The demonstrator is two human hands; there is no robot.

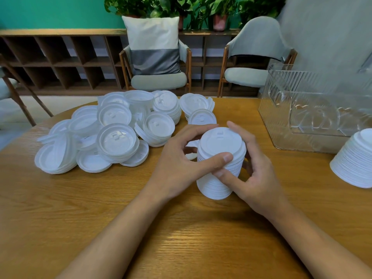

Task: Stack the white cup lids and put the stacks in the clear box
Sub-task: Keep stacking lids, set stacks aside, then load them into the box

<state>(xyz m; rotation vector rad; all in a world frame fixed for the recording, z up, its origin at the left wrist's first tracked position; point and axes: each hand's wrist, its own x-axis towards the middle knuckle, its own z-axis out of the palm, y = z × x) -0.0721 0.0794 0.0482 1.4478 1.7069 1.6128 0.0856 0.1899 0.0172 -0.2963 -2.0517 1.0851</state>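
Observation:
A tall stack of white cup lids (pixel 220 146) stands on the wooden table (pixel 100 208) in front of me. My left hand (pixel 181 164) grips the stack from the left, its thumb across the front. My right hand (pixel 251 168) grips it from the right, thumb low on the front and fingers behind. A loose pile of white lids (pixel 116 133) lies to the left. The clear box (pixel 314 109) stands at the right, with nothing in it that I can see. A second stack of lids (pixel 356 160) stands at the right edge of view.
Two chairs stand beyond the table, the left one (pixel 157 77) with a white and grey cushion, the other (pixel 255 63) further right. A brown shelf unit (pixel 60 61) and potted plants (pixel 201 9) line the back wall. Bare table lies near me.

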